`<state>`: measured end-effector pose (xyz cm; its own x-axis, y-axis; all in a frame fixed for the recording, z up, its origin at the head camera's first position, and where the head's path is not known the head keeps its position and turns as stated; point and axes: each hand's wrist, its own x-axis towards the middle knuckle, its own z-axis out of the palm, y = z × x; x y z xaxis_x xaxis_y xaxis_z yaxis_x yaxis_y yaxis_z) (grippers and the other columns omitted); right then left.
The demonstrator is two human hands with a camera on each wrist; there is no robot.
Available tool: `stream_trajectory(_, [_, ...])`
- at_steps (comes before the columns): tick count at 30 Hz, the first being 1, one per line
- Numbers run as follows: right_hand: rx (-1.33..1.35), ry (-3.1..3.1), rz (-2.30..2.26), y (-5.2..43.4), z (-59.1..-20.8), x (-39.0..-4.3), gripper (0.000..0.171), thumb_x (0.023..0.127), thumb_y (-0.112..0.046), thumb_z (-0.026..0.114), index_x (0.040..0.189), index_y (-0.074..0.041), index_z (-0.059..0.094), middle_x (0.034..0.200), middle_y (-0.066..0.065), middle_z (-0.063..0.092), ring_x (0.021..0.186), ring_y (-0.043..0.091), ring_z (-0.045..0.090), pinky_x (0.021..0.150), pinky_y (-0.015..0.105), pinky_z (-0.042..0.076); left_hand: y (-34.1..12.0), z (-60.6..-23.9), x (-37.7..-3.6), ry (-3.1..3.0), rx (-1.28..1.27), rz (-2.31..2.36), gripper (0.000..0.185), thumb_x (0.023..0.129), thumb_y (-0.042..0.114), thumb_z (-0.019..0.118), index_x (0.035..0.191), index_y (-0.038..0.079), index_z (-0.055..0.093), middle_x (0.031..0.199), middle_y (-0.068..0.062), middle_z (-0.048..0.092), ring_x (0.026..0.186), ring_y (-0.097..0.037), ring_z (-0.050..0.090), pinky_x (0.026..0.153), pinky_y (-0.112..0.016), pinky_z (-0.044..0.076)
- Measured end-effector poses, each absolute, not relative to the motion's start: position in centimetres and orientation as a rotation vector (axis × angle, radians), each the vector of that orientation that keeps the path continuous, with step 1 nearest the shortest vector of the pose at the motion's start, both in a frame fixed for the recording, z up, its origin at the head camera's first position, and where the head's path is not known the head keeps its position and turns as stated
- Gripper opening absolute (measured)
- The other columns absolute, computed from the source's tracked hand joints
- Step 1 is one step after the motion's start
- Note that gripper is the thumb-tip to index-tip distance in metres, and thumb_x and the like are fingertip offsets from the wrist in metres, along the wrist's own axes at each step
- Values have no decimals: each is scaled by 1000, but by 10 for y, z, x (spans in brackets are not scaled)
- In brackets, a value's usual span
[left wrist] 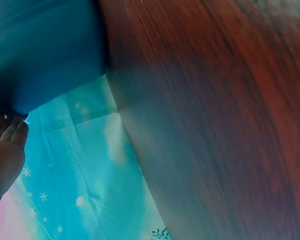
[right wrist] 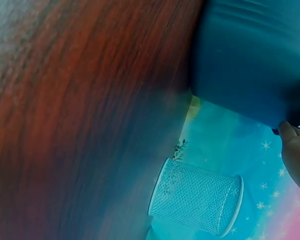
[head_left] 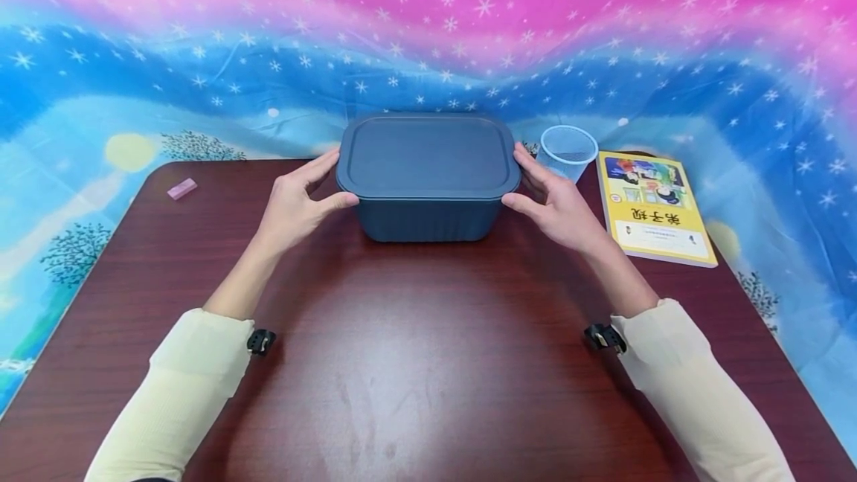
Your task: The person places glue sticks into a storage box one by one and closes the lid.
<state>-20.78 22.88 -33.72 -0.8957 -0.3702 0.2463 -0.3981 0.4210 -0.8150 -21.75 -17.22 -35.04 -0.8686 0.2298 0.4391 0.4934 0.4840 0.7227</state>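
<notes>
Two hands are set against the short ends of a dark blue lidded box, which stands near the far edge of the table, about midway along it; the left hand is laid at the left end with its thumb under the lid's rim and its fingers along the side, and the right hand mirrors it at the right end; both are held wide, fingers fairly straight, touching the rim rather than wrapped round it. The lid is seen seated flat on the box. A pale mesh cup stands just beside the right hand, towards the far right corner, and a yellow book lies along the right edge; a small pink eraser lies near the far left corner. The likeliest mishap is judged to be the cup being knocked over by the right hand's knuckles if that hand is swung outward; an uneven pull could also tilt the box or drag it along the table.
</notes>
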Motion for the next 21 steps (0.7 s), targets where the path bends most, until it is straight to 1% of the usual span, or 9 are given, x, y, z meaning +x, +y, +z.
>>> stream_trajectory(6, [700,-2643,1495,229,-337,-207,72,97,-10,70,159,-10,31,166,5,24,150,22,30,115,41,34,-173,-353,-216,-2438,-607,-1311,72,82,22,87,146,19,55,147,3,55,138,-10,48,111,-33,42])
stream_trajectory(13, [713,-2647,1457,229,-336,-208,72,97,-11,70,159,-10,32,166,4,25,149,21,31,115,42,34,-176,-353,-216,-2460,-622,-1181,72,83,28,86,147,19,55,146,3,56,137,-13,49,112,-41,42])
stream_trajectory(17, [700,-2661,1429,230,-335,-208,72,97,-12,70,158,-9,33,165,4,26,148,22,33,115,42,35,-176,-354,-217,-2482,-678,-1041,73,85,28,85,149,16,52,148,-1,54,138,-18,49,111,-44,42])
stream_trajectory(21, [691,-2662,1431,230,-335,-209,72,97,-13,71,158,-9,34,165,4,27,147,23,35,114,40,36,-176,-357,-216,-2472,-711,-960,72,86,26,84,149,11,52,149,-6,53,138,-23,49,110,-45,42])
